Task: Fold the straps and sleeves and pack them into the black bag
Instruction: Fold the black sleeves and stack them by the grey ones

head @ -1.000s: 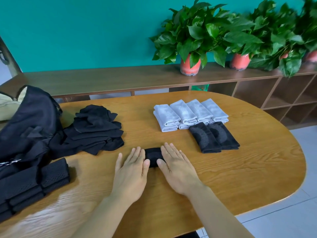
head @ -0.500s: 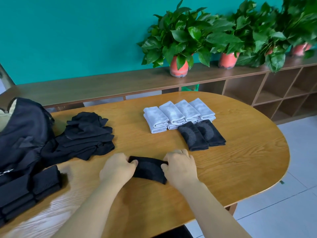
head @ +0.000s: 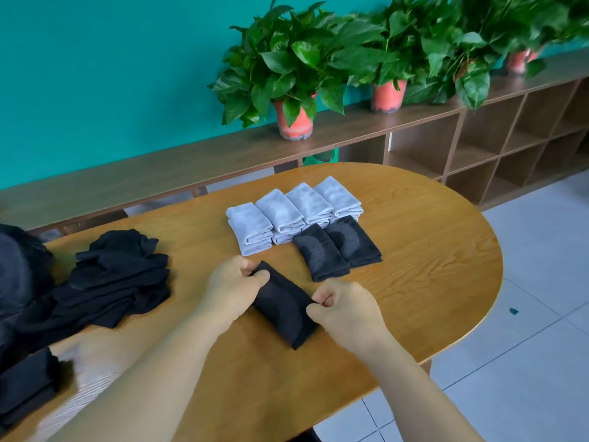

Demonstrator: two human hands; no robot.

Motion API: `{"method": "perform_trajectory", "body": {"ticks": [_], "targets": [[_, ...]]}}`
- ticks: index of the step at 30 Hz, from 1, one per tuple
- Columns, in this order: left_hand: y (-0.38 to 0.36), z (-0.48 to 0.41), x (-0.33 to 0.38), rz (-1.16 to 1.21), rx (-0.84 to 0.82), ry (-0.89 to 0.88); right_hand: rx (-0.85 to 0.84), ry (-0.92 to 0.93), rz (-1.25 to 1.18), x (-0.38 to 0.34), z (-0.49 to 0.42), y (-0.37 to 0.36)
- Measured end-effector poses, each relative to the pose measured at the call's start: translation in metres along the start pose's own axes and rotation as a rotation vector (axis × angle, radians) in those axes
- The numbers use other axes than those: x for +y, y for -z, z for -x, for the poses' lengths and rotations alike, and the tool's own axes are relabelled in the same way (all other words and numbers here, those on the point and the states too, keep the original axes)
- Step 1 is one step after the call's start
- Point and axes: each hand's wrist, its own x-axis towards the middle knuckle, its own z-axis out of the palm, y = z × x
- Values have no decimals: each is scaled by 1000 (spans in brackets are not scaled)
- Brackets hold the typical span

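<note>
A folded black sleeve [head: 282, 306] lies slanted on the wooden table [head: 430, 282]. My left hand [head: 232, 287] pinches its far left end and my right hand [head: 347, 311] pinches its near right end. Beyond it lie two folded black sleeves [head: 338, 250] side by side, and behind those a row of several folded grey sleeves [head: 293, 212]. A loose heap of black sleeves [head: 118, 279] sits on the left. The black bag [head: 19, 282] is at the left edge, mostly cut off. Folded black straps [head: 25, 387] lie stacked at the lower left.
A long wooden shelf [head: 191, 161] runs behind the table with potted plants [head: 287, 74] on it and open cubbies [head: 510, 148] to the right. Tiled floor [head: 526, 346] lies off the table's rounded right end.
My hands went from pressing flat on the small black sleeve to gripping its two ends. The sleeve now lies slanted and further toward the folded piles; the view shifted right.
</note>
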Motion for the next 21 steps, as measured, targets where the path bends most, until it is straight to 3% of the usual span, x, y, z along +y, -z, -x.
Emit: {"method": "perform_trajectory", "body": {"ticks": [5,11,17,21], "targets": [[-36,-29,59,62,-36,-126,200,-60,-249,25,-16,44],[-79,-78,114,-62,-113,-320,402,-108,-307,43,-57,68],[-107,-114,114,-205,-106,-416,430,-168,-224,58,-85,67],[-122,-121,97,-274,-51,-581,448,-153,-167,67,-89,62]]}}
